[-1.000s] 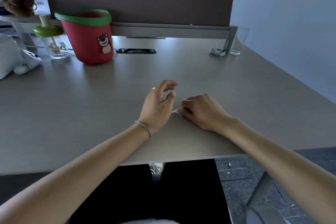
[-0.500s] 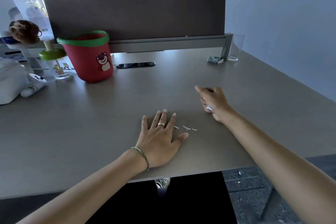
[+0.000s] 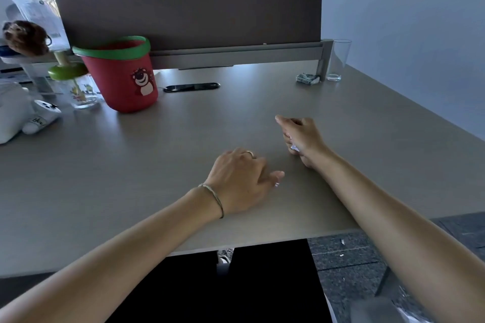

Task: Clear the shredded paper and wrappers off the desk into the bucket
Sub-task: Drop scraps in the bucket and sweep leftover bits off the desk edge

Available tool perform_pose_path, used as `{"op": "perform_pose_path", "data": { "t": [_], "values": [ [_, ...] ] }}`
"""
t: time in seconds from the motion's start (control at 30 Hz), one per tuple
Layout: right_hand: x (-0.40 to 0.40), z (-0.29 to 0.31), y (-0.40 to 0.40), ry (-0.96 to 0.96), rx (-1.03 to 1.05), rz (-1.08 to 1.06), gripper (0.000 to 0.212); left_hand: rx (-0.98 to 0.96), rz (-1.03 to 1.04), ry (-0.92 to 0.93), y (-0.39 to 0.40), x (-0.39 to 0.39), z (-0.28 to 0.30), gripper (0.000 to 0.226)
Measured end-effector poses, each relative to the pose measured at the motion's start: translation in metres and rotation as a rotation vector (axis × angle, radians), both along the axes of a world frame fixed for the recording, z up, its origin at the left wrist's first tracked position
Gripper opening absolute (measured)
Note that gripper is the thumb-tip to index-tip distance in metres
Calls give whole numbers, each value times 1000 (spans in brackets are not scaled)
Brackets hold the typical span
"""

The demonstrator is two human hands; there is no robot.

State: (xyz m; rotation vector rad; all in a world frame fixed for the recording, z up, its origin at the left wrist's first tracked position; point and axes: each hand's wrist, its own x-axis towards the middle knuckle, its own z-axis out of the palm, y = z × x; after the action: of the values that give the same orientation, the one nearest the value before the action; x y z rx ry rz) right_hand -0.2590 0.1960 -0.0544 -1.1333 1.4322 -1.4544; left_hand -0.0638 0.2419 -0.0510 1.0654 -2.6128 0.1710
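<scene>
A grey-brown desk (image 3: 183,139) stands against a dark partition screen (image 3: 189,10), with a pale wall to the right. The red bucket (image 3: 123,81) with a green rim and a bear picture stands upright at the back left of the desk, well apart from both hands. Beside it on the left are a clear cup (image 3: 78,92) with a green lid and a water bottle (image 3: 36,5). A black phone (image 3: 191,86) lies just right of the bucket. At the back right corner a crumpled wrapper (image 3: 307,78) lies next to an empty glass (image 3: 338,60).

The left hand (image 3: 241,181) rests on the desk near the front edge, fingers curled together, pinching a small white paper scrap (image 3: 277,185) at the fingertips. The right hand (image 3: 299,136) rests on its edge just beyond, fingers curled around white paper shreds (image 3: 294,147) that show at the lower side of the fist. More scraps (image 3: 341,248) lie on the floor below.
</scene>
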Motion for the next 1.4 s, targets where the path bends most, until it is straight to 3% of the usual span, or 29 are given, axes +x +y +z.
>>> {"op": "perform_pose_path", "data": {
  "t": [0.1,0.27,0.57,0.77,0.97,1.1,1.27,1.4],
  "values": [
    [0,1,1,7,6,-5,53,-53,-81,-162,-8,-11,3,61],
    [0,1,2,31,11,6,52,-92,-153,-305,-17,-19,4,53],
    [0,-2,1,57,12,29,51,2,-139,-366,-23,-21,13,43],
    [-1,-1,5,31,31,25,50,326,-155,21,-41,-1,13,42],
    [3,11,1,-365,235,131,51,532,7,431,-68,32,13,42],
    [20,20,-11,-467,272,236,55,732,97,726,-88,44,18,42],
    [47,48,-46,-539,264,276,49,839,142,985,-119,59,38,43],
    [78,79,-86,-537,259,315,48,836,176,1073,-149,75,63,42]
  ]
}}
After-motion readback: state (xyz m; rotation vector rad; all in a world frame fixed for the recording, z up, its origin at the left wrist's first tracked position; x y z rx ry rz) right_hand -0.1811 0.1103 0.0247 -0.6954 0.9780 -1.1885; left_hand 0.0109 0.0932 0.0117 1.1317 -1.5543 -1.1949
